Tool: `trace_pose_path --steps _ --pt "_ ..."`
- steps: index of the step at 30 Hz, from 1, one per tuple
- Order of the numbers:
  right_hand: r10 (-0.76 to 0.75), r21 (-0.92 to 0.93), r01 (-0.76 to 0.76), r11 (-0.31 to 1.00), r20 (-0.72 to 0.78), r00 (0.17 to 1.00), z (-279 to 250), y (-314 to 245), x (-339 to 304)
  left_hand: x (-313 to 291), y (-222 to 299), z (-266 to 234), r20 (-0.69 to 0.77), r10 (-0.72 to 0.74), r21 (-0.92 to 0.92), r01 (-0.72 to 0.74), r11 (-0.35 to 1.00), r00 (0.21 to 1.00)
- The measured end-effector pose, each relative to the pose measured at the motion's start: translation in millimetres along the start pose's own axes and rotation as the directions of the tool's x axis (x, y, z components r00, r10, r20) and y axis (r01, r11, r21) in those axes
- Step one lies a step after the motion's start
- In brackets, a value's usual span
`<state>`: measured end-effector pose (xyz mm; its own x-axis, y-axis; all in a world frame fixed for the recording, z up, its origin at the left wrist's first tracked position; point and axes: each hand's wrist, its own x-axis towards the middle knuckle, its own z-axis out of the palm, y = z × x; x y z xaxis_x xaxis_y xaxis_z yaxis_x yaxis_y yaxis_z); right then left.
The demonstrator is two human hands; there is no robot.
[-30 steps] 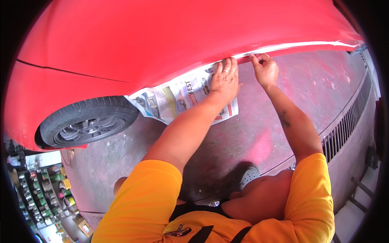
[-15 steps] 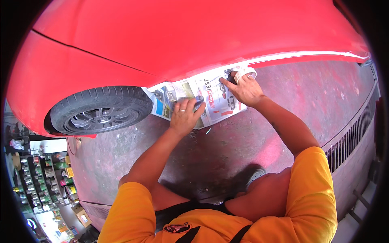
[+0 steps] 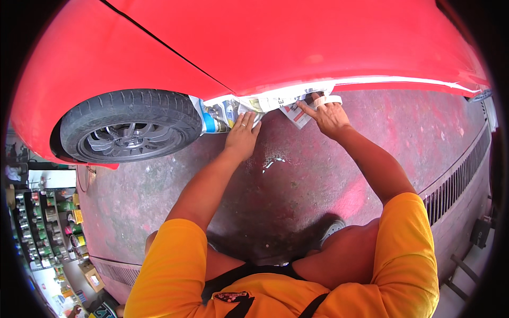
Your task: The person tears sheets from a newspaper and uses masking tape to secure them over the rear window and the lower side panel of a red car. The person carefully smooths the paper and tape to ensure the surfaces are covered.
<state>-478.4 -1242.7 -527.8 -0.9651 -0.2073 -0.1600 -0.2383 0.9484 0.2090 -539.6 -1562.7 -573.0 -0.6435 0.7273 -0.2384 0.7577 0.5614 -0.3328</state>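
Observation:
Newspaper sheets (image 3: 218,115) hang along the lower edge of the red car body (image 3: 318,42), from the tyre to below the sill. My left hand (image 3: 243,139) lies against the paper near the wheel, its fingers stretched out and holding nothing. On the right, my right hand (image 3: 331,119) carries a white roll of tape (image 3: 330,99) looped around its fingers. Its thumb and fingertips press at the paper's right end, where a printed corner (image 3: 298,117) hangs down. White strips of tape (image 3: 313,87) run along the paper's upper edge. The paper under the sill is partly hidden.
Left of the paper is a black tyre (image 3: 180,119) with a grey spoked rim (image 3: 127,139). A slotted drain grate (image 3: 458,177) crosses the stained floor (image 3: 275,196) at right. Shelves of cans (image 3: 40,228) stand at lower left.
The newspaper, spread out toward me before, is now pushed back and folded under the car's edge. My left fingers have straightened against it. The right hand stays near the same spot with the tape.

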Motion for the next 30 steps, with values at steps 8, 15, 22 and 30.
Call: trace_pose_path --steps 8,15,22,30 --pt "0.009 -0.099 -0.009 0.995 -0.001 1.000 42 15 1 -52 0 18 0.152 0.128 0.145 -0.150 0.978 0.980" --pt "0.041 -0.085 -0.038 0.996 0.031 0.999 38 10 -4 -64 -2 52 0.287 -0.188 -0.627 0.333 0.704 0.939" --pt "0.039 -0.111 -0.036 0.993 0.025 0.999 43 18 -6 -45 -7 38 0.288 -0.822 -0.916 0.393 -0.087 0.490" --pt "0.045 -0.081 -0.041 0.996 0.056 0.997 36 16 -6 -3 -39 -7 0.093 -0.752 -0.993 0.006 -0.117 0.652"
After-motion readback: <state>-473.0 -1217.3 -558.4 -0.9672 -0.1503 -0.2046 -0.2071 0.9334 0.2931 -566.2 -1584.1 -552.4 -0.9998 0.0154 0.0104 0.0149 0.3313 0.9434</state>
